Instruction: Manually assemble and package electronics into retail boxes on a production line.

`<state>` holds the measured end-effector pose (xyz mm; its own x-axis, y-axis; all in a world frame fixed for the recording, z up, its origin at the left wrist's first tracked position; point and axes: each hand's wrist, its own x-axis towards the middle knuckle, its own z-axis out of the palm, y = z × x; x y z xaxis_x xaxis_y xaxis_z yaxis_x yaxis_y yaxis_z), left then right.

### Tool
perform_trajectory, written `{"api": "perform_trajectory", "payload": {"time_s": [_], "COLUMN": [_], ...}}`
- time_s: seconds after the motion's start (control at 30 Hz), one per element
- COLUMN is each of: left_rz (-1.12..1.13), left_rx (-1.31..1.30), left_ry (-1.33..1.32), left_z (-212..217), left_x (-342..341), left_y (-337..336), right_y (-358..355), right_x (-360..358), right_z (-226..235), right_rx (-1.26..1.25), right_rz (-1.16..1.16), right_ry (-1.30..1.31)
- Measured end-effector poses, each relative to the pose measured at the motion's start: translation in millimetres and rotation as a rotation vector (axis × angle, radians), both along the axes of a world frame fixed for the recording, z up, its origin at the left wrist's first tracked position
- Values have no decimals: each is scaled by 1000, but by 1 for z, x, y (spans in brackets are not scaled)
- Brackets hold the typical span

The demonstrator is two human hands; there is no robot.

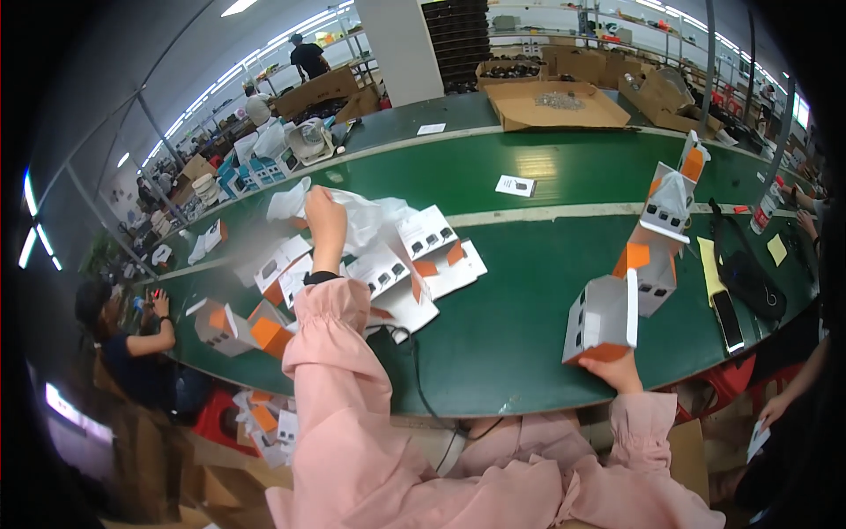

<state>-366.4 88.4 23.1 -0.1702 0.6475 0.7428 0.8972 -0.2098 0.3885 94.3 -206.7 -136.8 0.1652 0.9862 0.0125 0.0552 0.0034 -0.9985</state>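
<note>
My right hand [617,370] gripped a white and orange carton [604,319] by its lower corner, holding it upright just above the near edge of the green surface [529,291]. Beyond it, more cartons of the same kind [656,238] stood in a leaning row. My left hand [324,216] was stretched far forward, fingers closed on a crumpled clear plastic bag [361,212]. Under and beside that hand lay a heap of flat carton blanks [414,264]. Left of my pink sleeve [339,370] sat an assembled carton [233,328], and a black cable [414,361] ran off the near edge.
</note>
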Motion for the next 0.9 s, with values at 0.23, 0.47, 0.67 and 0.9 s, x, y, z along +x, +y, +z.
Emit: {"api": "perform_trajectory", "payload": {"time_s": [0.23, 0.47, 0.67, 0.9], "left_rz": [-86, -57, 129, -31], "left_rx": [-487, -874, -437, -253], "left_ry": [273, 245, 210, 645], "left_z": [-50, -98, 35, -1], "left_x": [25, -6, 9, -34], "left_y": [100, 139, 79, -111], "right_y": [-15, -9, -18, 13], "right_x": [21, 6, 25, -29], "right_z": [-40, -16, -54, 49], "right_rx": [-33, -222, 187, 58], "right_rz": [21, 110, 75, 121], "right_ry": [-351, 572, -476, 77]}}
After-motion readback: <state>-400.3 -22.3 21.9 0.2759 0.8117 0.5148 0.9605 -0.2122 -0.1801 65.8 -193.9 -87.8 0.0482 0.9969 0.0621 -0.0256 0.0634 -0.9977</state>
